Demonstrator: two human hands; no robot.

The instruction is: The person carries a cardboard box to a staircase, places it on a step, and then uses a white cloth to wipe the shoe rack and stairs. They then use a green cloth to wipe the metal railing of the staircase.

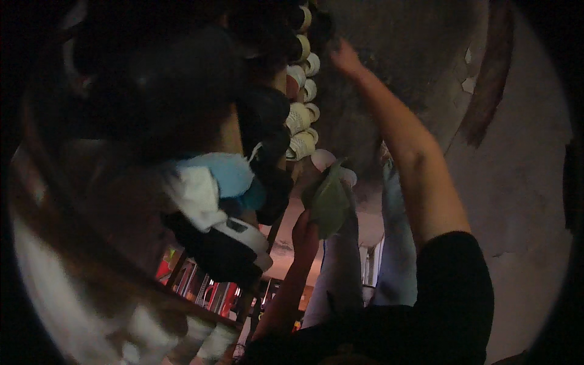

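Note:
My left hand (305,230) grips a drab green cloth hat (331,200), which hangs folded in front of my legs. My right arm is stretched far forward. At its end my right hand (346,57) is beside a dark object (322,26), perhaps a cap, but the gloom hides whether the fingers hold it. Along the edge to the left of that hand runs a row of pale woven items (301,116), possibly hats, stacked in one another. Nearer to me lie a light blue cap (228,171), a white cap (198,196) and a black-and-white cap (242,235).
Dark caps (264,109) fill the stand at my left, with a wooden strip (231,132) among them. Below are red items on a shelf (214,292). My jeans-clad legs (340,273) stand on a grey floor (515,196). A dark strip (490,77) lies on the right.

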